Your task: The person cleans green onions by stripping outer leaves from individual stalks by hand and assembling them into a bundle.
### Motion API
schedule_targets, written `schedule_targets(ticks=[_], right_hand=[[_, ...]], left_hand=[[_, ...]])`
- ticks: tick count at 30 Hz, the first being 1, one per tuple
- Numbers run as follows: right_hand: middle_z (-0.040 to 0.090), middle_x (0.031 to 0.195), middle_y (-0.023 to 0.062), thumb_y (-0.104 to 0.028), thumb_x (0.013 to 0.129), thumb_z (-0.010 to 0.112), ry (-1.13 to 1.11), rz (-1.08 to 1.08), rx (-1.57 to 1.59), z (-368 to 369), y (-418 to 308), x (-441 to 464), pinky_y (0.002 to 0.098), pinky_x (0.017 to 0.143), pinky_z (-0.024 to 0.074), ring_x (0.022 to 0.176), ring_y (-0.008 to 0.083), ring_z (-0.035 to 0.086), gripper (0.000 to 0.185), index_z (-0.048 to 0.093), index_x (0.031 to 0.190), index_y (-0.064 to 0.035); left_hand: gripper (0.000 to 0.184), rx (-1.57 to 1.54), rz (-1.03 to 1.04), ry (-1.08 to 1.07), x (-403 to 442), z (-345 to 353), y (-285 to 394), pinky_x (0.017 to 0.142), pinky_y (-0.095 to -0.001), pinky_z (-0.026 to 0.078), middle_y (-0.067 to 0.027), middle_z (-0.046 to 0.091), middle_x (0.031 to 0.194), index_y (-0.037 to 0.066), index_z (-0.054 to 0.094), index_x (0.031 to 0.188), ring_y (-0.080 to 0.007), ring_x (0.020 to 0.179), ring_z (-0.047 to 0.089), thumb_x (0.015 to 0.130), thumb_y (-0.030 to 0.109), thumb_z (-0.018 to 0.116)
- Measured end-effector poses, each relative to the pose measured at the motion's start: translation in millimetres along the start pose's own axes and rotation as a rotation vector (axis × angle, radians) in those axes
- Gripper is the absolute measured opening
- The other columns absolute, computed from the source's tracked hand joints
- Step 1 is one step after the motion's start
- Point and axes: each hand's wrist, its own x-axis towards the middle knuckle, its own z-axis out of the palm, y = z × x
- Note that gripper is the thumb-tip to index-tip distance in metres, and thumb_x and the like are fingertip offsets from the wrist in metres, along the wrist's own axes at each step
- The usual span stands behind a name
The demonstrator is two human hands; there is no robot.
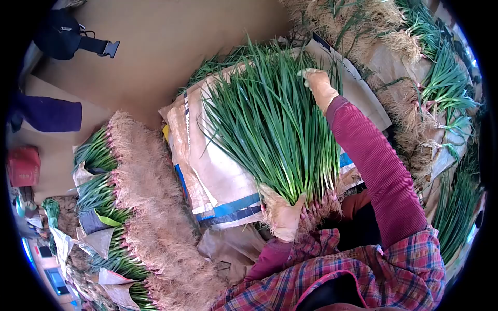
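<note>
A wide bunch of spring onions (280,119) with long green leaves lies in front of me, its pinkish bulbs and roots towards my body. My left hand (284,215), in a pale glove, presses on the bulb end, thumb and fingers around part of the stalks; the fingertips are partly hidden. At the upper right of the leaves is my right hand (317,85), also gloved, with its fingers curled against the leaf edge. Beneath the bunch lie flattened paper sacks (228,179) with blue bands.
A long row of bundled spring onions (150,202), roots inward, runs along my left. More rooty bundles (407,103) are stacked on the right, with loose green leaves (456,207) below. A black strap with a buckle (98,45) and a red object (24,166) are at the far left.
</note>
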Motion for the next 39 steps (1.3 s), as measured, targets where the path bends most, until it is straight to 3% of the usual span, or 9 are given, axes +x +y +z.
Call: schedule_targets(ticks=[13,18,20,24,27,33,35,38,39], right_hand=[[0.068,0.096,0.0092,-0.016,0.094,0.053,0.322,-0.638,-0.842,-293.3,-47.1,-182.1,0.0268,0.081,0.0462,0.084,0.0141,0.06,0.025,0.066,0.11,-0.0007],[0.059,0.122,0.0229,-0.003,0.08,0.06,0.492,-0.252,-1.007,-351.4,195.2,-363.4,0.0428,0.104,0.0378,0.12,0.0391,0.051,0.043,0.058,0.123,-0.0017],[0.042,0.142,0.025,-0.025,0.079,0.064,0.173,0.437,-1.093,-335.7,344.6,-463.0,0.0461,0.109,0.0314,0.131,0.0414,0.039,0.064,0.046,0.137,-0.0045],[0.067,0.1,0.0224,-0.044,0.084,0.057,-0.096,0.63,-0.934,-299.6,323.0,-474.8,0.0454,0.086,0.0495,0.095,0.0372,0.064,0.049,0.061,0.114,-0.0049],[0.062,0.118,0.0213,-0.047,0.075,0.071,-0.04,0.369,-0.778,-348.5,321.0,-436.1,0.0418,0.092,0.0478,0.108,0.0361,0.06,0.067,0.058,0.126,-0.0064],[0.067,0.108,0.0173,-0.028,0.082,0.067,0.852,0.202,-0.636,-411.3,294.4,-424.0,0.0397,0.085,0.051,0.097,0.0334,0.065,0.041,0.062,0.116,-0.0055],[0.069,0.096,0.0146,-0.026,0.083,0.064,0.286,0.503,-0.946,-389.5,310.2,-441.7,0.0412,0.078,0.052,0.089,0.0334,0.067,0.032,0.065,0.109,-0.0068],[0.07,0.087,0.01,-0.025,0.079,0.07,0.505,0.38,0.009,-394.9,261.9,-486.3,0.0338,0.079,0.0524,0.08,0.0247,0.068,0.025,0.07,0.1,-0.0098],[0.07,0.087,0.0098,-0.025,0.08,0.07,0.744,0.065,-0.44,-413.9,273.8,-496.9,0.0341,0.077,0.0526,0.078,0.0239,0.067,0.024,0.071,0.099,-0.0119]], left_hand=[[0.128,-0.087,0.101,0.036,6.3,14.8,-17.2,0.117,-0.0424,0.015,-0.0377,0.009,0.148,-0.017,-0.003,0.142,-0.0453,0.141,0.013,0.069,0.047,0.08],[0.128,-0.079,0.126,0.027,16.9,34.4,-52.4,0.118,-0.0397,0.01,-0.0355,0.003,0.151,-0.015,-0.006,0.143,-0.0416,0.143,0.009,0.07,0.046,0.08],[0.126,-0.162,0.115,-0.049,12.3,25.0,-42.7,0.118,-0.0393,0.01,-0.0338,0.002,0.152,-0.012,-0.005,0.145,-0.0398,0.143,0.008,0.072,0.045,0.079],[0.102,-0.193,0.059,-0.151,26.0,-22.1,-61.3,0.116,-0.039,0.017,-0.0268,0.018,0.152,-0.009,0.007,0.147,-0.0385,0.138,0.023,0.085,0.044,0.068],[0.074,-0.733,-0.338,-0.34,-6.1,-35.8,11.7,0.106,-0.0382,0.036,-0.0222,0.043,0.14,-0.008,0.031,0.14,-0.0337,0.122,0.047,0.093,0.043,0.056],[0.054,-0.111,0.055,-0.072,66.0,-5.7,-92.1,0.095,-0.0352,0.046,-0.0213,0.05,0.132,-0.007,0.044,0.132,-0.0289,0.115,0.053,0.096,0.031,0.055],[0.052,0.113,0.242,0.094,67.0,-13.8,-79.2,0.095,-0.035,0.046,-0.0211,0.05,0.131,-0.006,0.045,0.132,-0.0287,0.115,0.053,0.096,0.029,0.055],[0.049,0.376,0.613,0.373,53.1,-25.6,-38.8,0.095,-0.0348,0.047,-0.0209,0.051,0.131,-0.006,0.046,0.131,-0.0285,0.115,0.053,0.096,0.027,0.055],[0.048,0.369,0.719,0.411,42.2,-28.7,-20.6,0.095,-0.0347,0.047,-0.0208,0.051,0.13,-0.006,0.046,0.131,-0.0285,0.115,0.053,0.097,0.026,0.054]])
